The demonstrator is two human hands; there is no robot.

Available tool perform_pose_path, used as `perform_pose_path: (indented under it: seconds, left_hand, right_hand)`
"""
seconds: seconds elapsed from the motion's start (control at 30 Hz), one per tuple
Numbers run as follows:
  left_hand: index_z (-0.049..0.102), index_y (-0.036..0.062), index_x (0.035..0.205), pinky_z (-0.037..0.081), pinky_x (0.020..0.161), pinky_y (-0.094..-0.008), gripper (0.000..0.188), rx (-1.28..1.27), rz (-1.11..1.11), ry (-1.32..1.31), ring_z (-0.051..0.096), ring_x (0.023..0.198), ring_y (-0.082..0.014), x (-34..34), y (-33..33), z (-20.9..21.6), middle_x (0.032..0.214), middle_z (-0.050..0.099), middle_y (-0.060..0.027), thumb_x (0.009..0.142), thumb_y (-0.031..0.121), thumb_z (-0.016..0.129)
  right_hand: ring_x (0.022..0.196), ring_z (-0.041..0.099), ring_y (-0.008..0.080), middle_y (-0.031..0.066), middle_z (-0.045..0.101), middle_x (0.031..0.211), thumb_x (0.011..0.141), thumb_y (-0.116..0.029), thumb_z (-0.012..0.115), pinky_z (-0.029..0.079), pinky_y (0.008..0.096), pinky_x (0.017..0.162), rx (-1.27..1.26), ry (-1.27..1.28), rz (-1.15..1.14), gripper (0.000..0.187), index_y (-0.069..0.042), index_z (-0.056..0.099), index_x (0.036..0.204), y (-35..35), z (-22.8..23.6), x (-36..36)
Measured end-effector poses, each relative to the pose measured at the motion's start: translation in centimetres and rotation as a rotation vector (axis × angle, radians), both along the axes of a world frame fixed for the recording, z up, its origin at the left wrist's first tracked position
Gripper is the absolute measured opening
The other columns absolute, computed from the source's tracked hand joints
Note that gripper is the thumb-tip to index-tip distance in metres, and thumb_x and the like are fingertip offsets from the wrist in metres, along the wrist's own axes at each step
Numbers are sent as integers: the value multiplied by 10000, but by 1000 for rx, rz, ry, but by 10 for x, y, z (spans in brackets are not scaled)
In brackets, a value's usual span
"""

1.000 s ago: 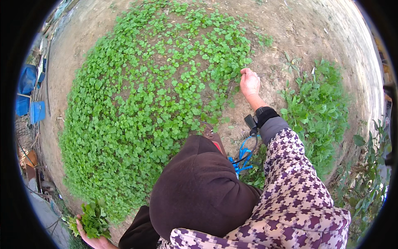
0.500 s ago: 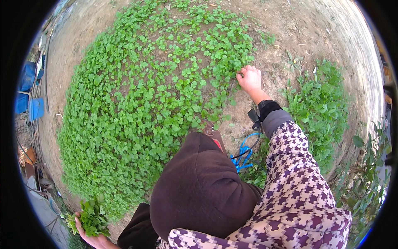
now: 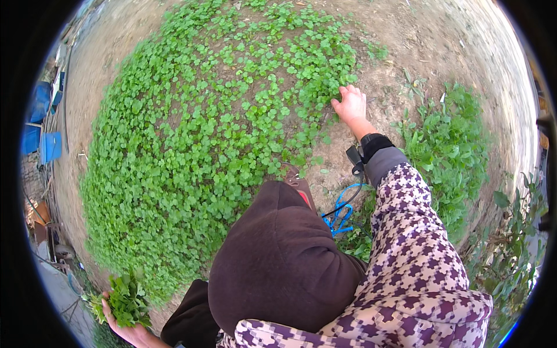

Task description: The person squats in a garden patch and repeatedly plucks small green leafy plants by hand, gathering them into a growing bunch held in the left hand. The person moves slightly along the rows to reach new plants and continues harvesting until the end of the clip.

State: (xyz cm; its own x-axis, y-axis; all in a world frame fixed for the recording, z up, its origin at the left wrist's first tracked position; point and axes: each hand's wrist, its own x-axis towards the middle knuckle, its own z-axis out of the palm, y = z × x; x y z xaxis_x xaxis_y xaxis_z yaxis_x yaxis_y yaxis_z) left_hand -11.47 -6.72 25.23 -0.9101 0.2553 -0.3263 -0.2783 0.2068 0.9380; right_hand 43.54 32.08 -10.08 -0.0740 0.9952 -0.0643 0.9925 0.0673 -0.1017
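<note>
A dense patch of leafy green plants (image 3: 191, 145), low and with small lobed leaves, spreads over the soil before me. My right hand (image 3: 350, 105) is at its right edge, its back toward the view. The fingers reach up to the outermost leaves and the thumb stands apart; I see nothing held, though the fingertips are partly hidden. At the lower left, my left hand (image 3: 125, 329) is closed around a bunch of picked leafy greens (image 3: 126, 303), held beside the patch's near corner. A black strap with a small device (image 3: 355, 154) sits on my right wrist.
More weedy greens (image 3: 444, 145) grow to the right, past a strip of bare soil. A blue cord (image 3: 342, 217) lies by my shoe (image 3: 297, 182). Blue containers (image 3: 50, 148) and clutter line the far left edge. A leafy shrub (image 3: 513, 243) rises at the right.
My right hand has shifted slightly up, and its bent fingers have straightened, with the thumb further apart. My left hand with the greens has moved only slightly.
</note>
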Motion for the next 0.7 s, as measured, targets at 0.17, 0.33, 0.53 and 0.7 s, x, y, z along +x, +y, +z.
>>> perform_pose_path:
  seconds: [0.17,0.33,0.53,0.7]
  left_hand:
    - [639,31,1104,518,880,-404,271,58,-51,-78,624,1002,-251,-1,-6,0,1115,643,-119,934,225,557]
    - [637,28,1111,511,886,-396,266,68,-69,-82,622,1004,-243,-1,-7,1,1118,645,-109,933,210,561]
    - [649,34,1080,465,948,-416,253,101,-68,-146,606,1036,-231,-5,-7,0,1077,661,-79,943,222,549]
    - [647,29,1084,457,961,-419,248,94,-55,-136,601,1047,-229,-6,-7,-2,1081,660,-83,946,209,547]
  right_hand:
    - [1079,520,258,77,584,1060,768,-373,641,379,417,934,-105,-64,-34,369,-111,681,1025,10,2,-6]
    - [1103,517,255,76,602,1098,817,-357,577,374,429,953,-153,-43,-93,341,-136,693,1050,20,-7,2]
    - [1124,529,266,83,608,1132,846,-352,526,379,448,952,-185,0,-166,318,-164,709,1026,21,-16,14]
    - [1109,545,272,91,623,1111,828,-344,551,390,457,940,-212,-3,-154,299,-157,722,988,26,-5,5]
